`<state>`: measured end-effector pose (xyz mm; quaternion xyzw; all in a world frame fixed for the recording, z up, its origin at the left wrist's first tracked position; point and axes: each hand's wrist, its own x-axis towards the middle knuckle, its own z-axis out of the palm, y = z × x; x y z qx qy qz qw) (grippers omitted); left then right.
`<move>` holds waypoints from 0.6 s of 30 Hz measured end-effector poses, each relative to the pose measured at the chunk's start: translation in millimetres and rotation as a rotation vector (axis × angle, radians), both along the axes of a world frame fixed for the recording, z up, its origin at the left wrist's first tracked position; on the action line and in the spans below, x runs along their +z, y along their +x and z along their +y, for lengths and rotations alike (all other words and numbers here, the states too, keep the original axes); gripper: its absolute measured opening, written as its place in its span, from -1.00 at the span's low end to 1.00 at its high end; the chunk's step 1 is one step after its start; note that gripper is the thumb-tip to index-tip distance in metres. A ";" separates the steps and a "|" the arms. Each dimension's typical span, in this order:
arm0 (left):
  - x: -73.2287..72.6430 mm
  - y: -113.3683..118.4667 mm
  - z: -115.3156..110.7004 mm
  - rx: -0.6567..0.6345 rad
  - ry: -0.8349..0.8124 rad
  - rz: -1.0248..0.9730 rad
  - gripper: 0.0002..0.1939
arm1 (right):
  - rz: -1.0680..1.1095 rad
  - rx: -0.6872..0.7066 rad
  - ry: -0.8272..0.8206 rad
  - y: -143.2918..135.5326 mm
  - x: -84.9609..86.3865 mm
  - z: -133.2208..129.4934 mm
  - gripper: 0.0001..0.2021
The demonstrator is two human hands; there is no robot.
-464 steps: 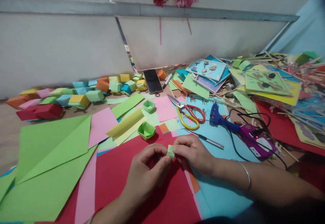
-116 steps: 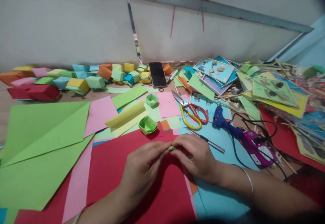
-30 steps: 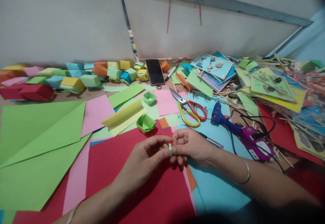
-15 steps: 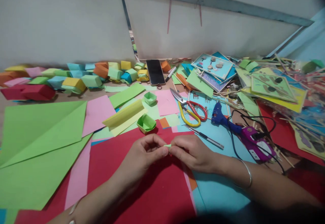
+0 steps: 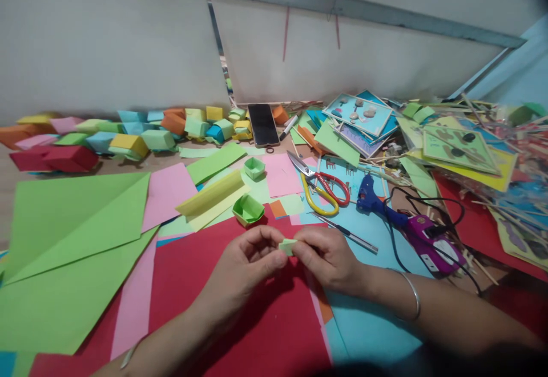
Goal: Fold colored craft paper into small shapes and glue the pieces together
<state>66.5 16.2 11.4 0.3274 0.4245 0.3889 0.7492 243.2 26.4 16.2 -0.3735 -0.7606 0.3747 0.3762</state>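
A pale wall [image 5: 128, 52] is closing off the far side, and one broad red sheet [image 5: 240, 320] is covering the near centre. To its left, green paper [image 5: 81, 223] is lying in overlapping layers; to its right, a light-blue sheet [image 5: 368, 314] is extending toward the near edge. Above the red sheet, the left hand [image 5: 252, 260] and right hand [image 5: 327, 257] are facing each other, a small folded green paper [image 5: 287, 246] lying between their fingertips. The right hand is pinching its right end between thumb and fingers; the left thumb and fingers are curling about its left end, and whether they are pressing it cannot be told. Farther right, one glue gun [image 5: 372, 197], one pair of scissors [image 5: 321, 186] and one purple power block [image 5: 432, 243] are resting, the block's marking being too small to read. One phone [image 5: 263, 125] is lying near the wall, and one slim cutter [image 5: 349, 233] just beyond the right hand. Two open green boxes [image 5: 248, 210] are standing beyond the left hand, and one marker [image 5: 288, 128] is lying just right of the phone.
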 end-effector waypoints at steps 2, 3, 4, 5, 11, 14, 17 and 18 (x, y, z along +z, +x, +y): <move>-0.6 0.5 0.9 0.039 0.033 0.047 -0.61 | 0.009 0.000 -0.079 0.2 -2.3 1.3 -0.69; -1.7 0.4 1.0 0.048 0.043 0.067 -0.63 | 0.002 0.011 -0.102 0.1 -3.5 2.2 -0.69; -3.0 0.1 0.8 0.057 0.050 0.079 -0.65 | -0.015 0.024 -0.106 -0.1 -4.8 2.8 -0.69; -4.0 -0.2 0.4 0.062 0.054 0.081 -0.68 | -0.038 0.035 -0.081 -0.4 -6.0 3.3 -0.70; 2.8 -0.9 -0.3 0.077 0.138 0.218 -0.81 | -0.117 -0.037 0.104 -4.8 -6.7 -1.2 -0.91; 7.1 -0.1 0.2 0.071 0.239 0.338 -0.85 | -0.049 -0.044 -0.027 -5.6 -4.4 -3.6 -0.91; 6.7 0.0 -1.1 0.057 0.320 0.371 -0.86 | 0.026 -0.067 -0.182 -5.3 -4.1 -4.2 -0.98; 5.9 -0.1 -1.7 0.058 0.336 0.368 -0.87 | 0.048 -0.073 -0.226 -5.3 -4.6 -4.1 -0.99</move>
